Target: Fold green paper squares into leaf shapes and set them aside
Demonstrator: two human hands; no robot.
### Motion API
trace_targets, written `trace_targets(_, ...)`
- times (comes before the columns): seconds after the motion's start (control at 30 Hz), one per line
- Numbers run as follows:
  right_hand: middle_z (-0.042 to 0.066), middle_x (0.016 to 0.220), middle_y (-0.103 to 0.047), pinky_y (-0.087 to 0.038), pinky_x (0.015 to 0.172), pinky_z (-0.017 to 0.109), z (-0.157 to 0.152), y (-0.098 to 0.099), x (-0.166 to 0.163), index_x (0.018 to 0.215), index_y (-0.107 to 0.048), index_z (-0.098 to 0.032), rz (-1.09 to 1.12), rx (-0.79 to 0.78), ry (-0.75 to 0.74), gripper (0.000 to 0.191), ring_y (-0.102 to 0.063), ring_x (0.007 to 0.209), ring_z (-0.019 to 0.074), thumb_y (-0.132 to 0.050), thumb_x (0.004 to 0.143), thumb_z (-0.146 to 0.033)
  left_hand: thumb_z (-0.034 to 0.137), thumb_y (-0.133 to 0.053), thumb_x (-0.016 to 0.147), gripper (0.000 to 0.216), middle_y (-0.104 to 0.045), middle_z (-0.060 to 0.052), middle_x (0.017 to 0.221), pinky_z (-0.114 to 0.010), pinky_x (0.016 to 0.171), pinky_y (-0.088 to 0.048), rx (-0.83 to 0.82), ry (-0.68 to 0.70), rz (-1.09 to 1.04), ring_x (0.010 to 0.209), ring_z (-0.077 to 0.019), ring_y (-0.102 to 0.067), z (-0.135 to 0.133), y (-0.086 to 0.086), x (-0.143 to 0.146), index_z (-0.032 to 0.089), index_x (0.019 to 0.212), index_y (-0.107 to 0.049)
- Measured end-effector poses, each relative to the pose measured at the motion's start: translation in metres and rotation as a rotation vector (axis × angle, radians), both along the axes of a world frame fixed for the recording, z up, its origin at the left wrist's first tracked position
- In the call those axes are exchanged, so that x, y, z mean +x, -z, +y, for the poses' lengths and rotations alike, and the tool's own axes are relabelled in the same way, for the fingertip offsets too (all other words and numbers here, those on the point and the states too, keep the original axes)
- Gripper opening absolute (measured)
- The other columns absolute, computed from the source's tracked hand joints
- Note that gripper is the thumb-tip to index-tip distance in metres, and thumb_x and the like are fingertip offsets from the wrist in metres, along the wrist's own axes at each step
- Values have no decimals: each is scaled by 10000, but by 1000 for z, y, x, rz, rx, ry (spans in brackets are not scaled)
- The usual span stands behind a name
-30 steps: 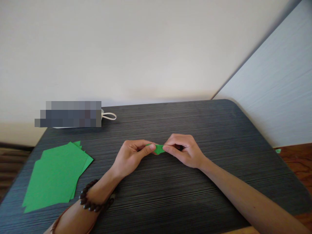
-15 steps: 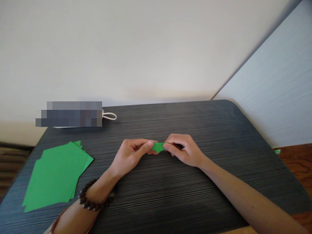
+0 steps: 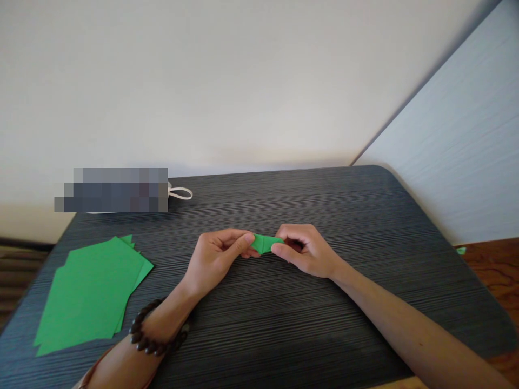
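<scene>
Between my two hands, above the middle of the table, is a small piece of folded green paper [image 3: 264, 244] with a crease near its centre. My left hand [image 3: 217, 258] pinches its left end between thumb and fingers, hiding that end. At the other end, the thumb and bent forefinger of my right hand [image 3: 305, 251] are close around the paper's right tip, more of which shows now. A dark bead bracelet [image 3: 148, 337] circles my left wrist.
Several green paper sheets [image 3: 89, 294] lie in an uneven pile on the left of the dark wood-grain table [image 3: 259, 335]. Behind them, by the wall, sits a blurred-out object with a white loop [image 3: 181, 193]. A green scrap [image 3: 461, 250] lies beyond the table's right edge.
My right thumb and forefinger have parted slightly and shifted, baring more of the folded paper's right end. My left hand keeps its pinch, moving a little left along with the whole view.
</scene>
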State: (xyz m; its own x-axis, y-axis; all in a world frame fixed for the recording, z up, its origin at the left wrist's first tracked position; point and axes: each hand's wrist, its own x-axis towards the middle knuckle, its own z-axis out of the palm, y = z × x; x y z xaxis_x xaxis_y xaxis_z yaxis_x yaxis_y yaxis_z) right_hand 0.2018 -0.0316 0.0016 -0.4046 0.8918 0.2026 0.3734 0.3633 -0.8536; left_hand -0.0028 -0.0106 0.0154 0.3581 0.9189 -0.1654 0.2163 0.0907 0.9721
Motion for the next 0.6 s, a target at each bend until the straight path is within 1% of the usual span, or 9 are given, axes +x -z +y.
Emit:
trace_targets(0.07, -28, 592, -485, -308, 468, 201, 0, 1, 0, 671, -548, -153, -25, 9, -13, 267, -402, 500, 69, -538, 862, -339, 335, -627, 792, 225, -726, -44, 709, -265, 650, -542, -25, 31, -10, 674, -173, -677, 0, 1, 0, 129, 868, -675)
trace_targets(0.13, -19, 611, -505, -321, 494, 207, 1, 2, 0, 671, -551, -151, -49, 31, -24, 263, -425, 524, 75, -526, 870, -321, 326, -672, 753, 263, -734, -45, 793, -268, 689, -540, -48, 91, -21, 729, -176, -680, -2, 2, 0, 139, 936, -650)
trace_targets(0.2, -8, 638, -528, -342, 526, 215, 1, 3, 0, 683, -557, -152, -64, 55, -37, 246, -456, 557, 85, -519, 873, -303, 310, -695, 733, 277, -732, -39, 852, -267, 721, -531, -53, 138, -11, 769, -174, -676, -3, 3, 1, 153, 953, -638)
trace_targets(0.33, 8, 688, -564, -377, 569, 225, 1, 3, -1, 703, -565, -155, -69, 95, -84, 218, -493, 601, 98, -501, 881, -265, 296, -672, 756, 174, -722, -28, 809, -248, 695, -516, -10, 146, 43, 747, -160, -662, -5, 4, 0, 155, 858, -660)
trace_targets(0.43, 16, 701, -579, -396, 590, 227, -1, 3, -2, 717, -576, -157, -68, 136, -116, 226, -513, 625, 103, -481, 896, -259, 285, -685, 743, 153, -720, -29, 784, -246, 687, -520, -9, 146, 29, 738, -160, -661, -4, 4, 0, 152, 817, -671)
trace_targets(0.5, 22, 715, -588, -401, 591, 226, -2, 4, -3, 741, -588, -160, -100, 191, -87, 221, -521, 631, 104, -473, 901, -260, 281, -688, 740, 154, -723, -31, 783, -255, 702, -531, -41, 132, -1, 741, -165, -668, -3, 3, 1, 148, 815, -671)
trace_targets(0.6, 21, 724, -594, -388, 573, 229, -4, 7, -4, 777, -603, -171, -223, 353, 33, 181, -517, 615, 103, -484, 889, -247, 309, -668, 759, 206, -727, -40, 753, -273, 698, -553, -97, 43, -24, 723, -173, -682, 0, 3, 2, 136, 868, -656)
